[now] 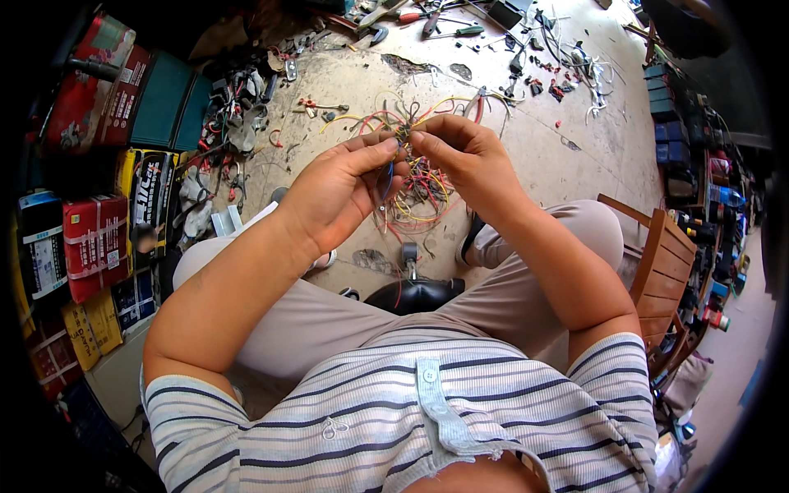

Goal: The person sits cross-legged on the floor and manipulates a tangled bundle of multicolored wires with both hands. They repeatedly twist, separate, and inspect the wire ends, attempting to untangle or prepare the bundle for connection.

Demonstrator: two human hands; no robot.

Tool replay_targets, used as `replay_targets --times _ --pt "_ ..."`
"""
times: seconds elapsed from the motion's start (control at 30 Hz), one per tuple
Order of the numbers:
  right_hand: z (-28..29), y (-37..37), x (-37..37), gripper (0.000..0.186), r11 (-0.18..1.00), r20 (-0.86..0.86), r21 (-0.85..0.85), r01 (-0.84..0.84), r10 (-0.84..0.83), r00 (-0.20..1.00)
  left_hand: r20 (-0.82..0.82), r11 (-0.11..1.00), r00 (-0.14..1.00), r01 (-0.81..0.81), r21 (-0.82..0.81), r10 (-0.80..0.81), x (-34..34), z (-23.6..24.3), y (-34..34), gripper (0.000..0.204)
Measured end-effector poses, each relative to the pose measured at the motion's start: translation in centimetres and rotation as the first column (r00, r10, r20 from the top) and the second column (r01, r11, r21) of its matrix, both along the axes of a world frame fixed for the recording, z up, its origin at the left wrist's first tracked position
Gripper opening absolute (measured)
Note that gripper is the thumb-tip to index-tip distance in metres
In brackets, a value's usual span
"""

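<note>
Both of my hands meet in front of me, their fingertips nearly touching. My left hand (335, 191) is closed in a pinch of thumb and forefinger on thin wires, and a blue wire (389, 174) hangs down by its fingers. With thumb and forefinger also pressed together, my right hand (475, 160) grips the wires from the other side. The exact spot between the fingertips is too small to make out. Below and behind the hands lies a tangled heap of wires (426, 187) in red, yellow, black and other colours on the floor.
Pliers (478, 100) lie just beyond the heap, with screwdrivers (468, 31) farther off. Scraps of wire and connectors (563, 86) litter the floor. Stacked boxes (97, 246) stand at my left, a wooden chair (664, 267) and loaded shelves (715, 197) at my right.
</note>
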State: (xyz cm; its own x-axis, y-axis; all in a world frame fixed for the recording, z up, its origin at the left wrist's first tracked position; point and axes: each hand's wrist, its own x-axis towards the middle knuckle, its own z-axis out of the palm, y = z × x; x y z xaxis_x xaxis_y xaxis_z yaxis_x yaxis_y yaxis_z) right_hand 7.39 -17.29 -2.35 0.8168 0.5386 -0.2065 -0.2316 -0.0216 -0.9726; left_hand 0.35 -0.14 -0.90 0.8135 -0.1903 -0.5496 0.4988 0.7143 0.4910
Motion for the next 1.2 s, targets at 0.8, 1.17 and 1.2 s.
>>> replay_targets --times 0.8,1.17,1.2 --pt "-3.0 -1.7 0.0 0.021 0.848 -0.068 -0.45 -0.28 0.28 0.958 0.055 0.989 0.99 -0.134 0.063 0.131 -0.2 0.4 0.4 0.016" --pt "-2.2 -2.0 0.5 0.022 0.751 -0.064 -0.575 -0.324 0.353 0.933 0.041 0.979 0.988 -0.155 0.134 0.151 -0.3 0.1 0.1 0.016" --pt "-2.1 -2.0 0.5 0.023 0.744 -0.063 -0.584 -0.325 0.357 0.932 0.052 0.976 0.987 -0.161 0.144 0.155 -0.3 0.0 0.1 0.016"
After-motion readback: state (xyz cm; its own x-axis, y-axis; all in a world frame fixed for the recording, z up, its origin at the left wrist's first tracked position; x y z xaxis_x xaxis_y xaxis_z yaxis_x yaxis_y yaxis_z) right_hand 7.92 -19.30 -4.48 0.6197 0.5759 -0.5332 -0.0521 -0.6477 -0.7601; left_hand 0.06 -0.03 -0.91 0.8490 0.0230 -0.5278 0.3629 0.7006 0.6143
